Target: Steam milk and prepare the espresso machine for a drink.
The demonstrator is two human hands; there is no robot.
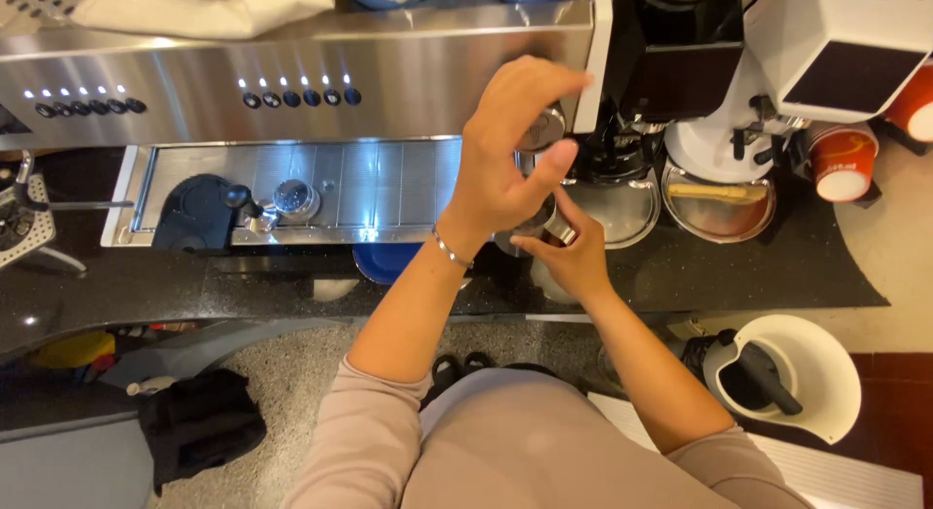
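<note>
Gripping a steel portafilter basket [540, 227] at the counter edge, right hand [573, 251] has fingers clamped on it. Left hand [505, 154] hovers just above, fingers curled, thumb apart, holding nothing I can tell. Beyond: drip tray [389, 183], espresso machine [292, 81], black grinder [671, 62], white grinder [826, 42], red paper cup [842, 159] far right.

Two hands [505, 169] [569, 256], one espresso machine [292, 91], two grinders [661, 71] [816, 52], two round steel trays [617, 212] [719, 203], one red cup [841, 159], one white bin [792, 373].
</note>
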